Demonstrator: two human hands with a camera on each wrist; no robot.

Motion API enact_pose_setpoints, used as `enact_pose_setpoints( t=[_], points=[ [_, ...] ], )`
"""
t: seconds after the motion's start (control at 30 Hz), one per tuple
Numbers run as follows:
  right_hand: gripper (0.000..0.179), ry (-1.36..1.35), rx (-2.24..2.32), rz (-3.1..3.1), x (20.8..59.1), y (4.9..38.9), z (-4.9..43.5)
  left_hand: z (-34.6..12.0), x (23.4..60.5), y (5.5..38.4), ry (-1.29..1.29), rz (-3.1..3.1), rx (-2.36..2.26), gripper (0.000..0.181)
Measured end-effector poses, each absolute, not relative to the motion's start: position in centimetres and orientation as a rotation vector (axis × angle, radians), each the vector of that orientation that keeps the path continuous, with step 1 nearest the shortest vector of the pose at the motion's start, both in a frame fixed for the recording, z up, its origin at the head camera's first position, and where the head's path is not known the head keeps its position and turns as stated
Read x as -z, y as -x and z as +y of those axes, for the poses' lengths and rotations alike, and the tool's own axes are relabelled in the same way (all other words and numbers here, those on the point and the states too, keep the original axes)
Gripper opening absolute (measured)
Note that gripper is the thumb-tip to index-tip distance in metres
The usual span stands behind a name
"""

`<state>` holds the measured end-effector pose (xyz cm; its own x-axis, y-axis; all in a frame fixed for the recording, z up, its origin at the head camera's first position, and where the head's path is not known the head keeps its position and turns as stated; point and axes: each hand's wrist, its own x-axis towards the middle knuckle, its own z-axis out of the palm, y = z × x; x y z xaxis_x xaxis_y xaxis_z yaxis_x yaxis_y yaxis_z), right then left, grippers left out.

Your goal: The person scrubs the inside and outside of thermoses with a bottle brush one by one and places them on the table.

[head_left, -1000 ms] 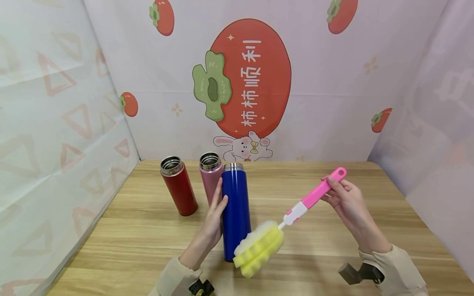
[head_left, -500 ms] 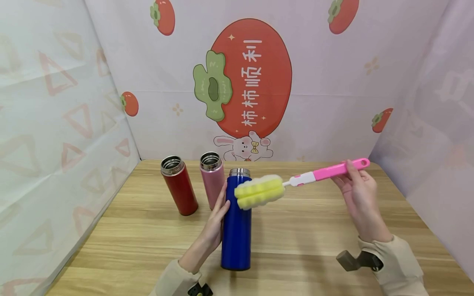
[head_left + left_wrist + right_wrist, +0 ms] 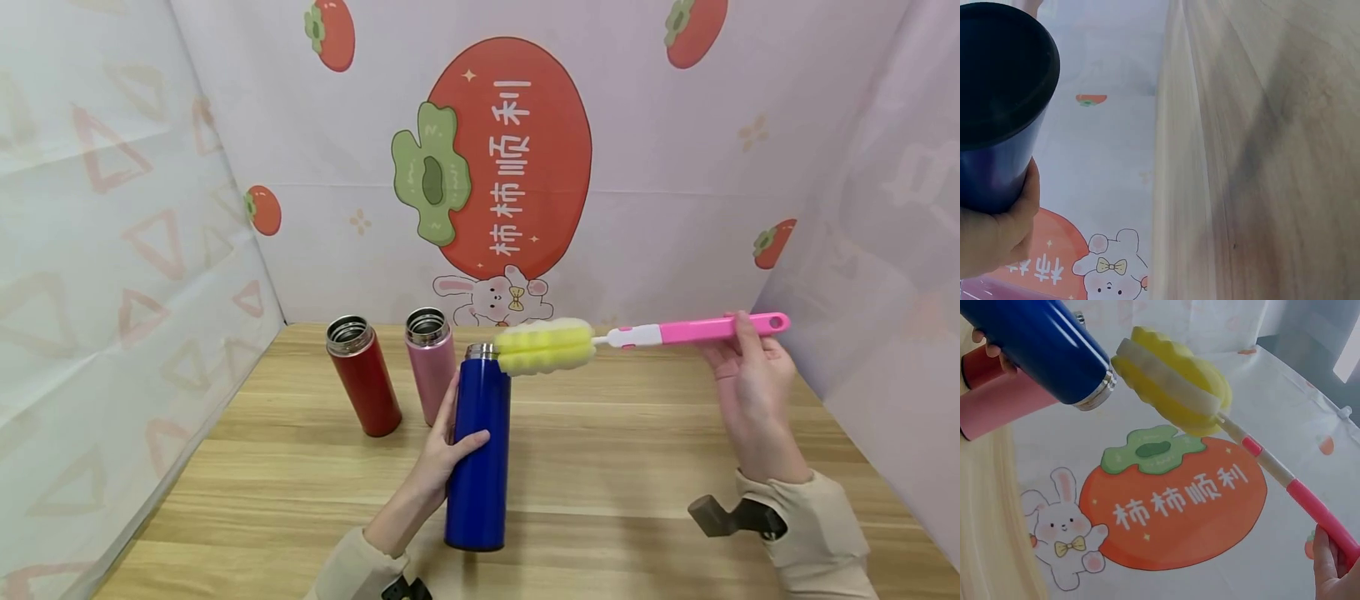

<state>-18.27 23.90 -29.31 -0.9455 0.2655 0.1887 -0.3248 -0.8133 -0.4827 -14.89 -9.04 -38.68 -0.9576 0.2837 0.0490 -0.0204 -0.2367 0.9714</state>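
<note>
My left hand (image 3: 438, 462) grips a tall blue thermos bottle (image 3: 480, 483) around its side. The bottle has a bare steel neck and no lid; its black base (image 3: 1004, 75) shows from below in the left wrist view, held off the table. Between the fingers and thumb of my right hand (image 3: 757, 392) is the pink handle of a bottle brush (image 3: 544, 346) with a yellow and white sponge head. The brush lies nearly level in the air, and its sponge tip is beside the bottle's neck, outside the mouth. In the right wrist view a small gap separates sponge and neck.
Two more lidless thermos bottles, a red one (image 3: 367, 383) and a pink one (image 3: 432, 367), stand upright on the wooden table (image 3: 637, 467), left of and behind the blue one. Printed cloth walls (image 3: 645, 208) enclose the table at the back and sides.
The brush has risen from near the blue bottle's base to its neck and swung level, as my right hand moved right and up. The blue bottle has shifted slightly nearer to me.
</note>
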Motion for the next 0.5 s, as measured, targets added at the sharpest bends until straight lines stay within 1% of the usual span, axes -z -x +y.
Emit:
enact_pose_setpoints(
  t=[0.27,0.5],
  points=[
    [0.016,-0.164,-2.747,-0.709,29.2,18.3,25.0,-8.9,38.7,14.6,-0.257,1.997,-2.272,0.068],
    [0.015,-0.174,-2.780,-0.719,29.0,18.3,25.2,-9.1,38.6,14.3,-0.254,1.953,-2.303,0.062]
  ],
)
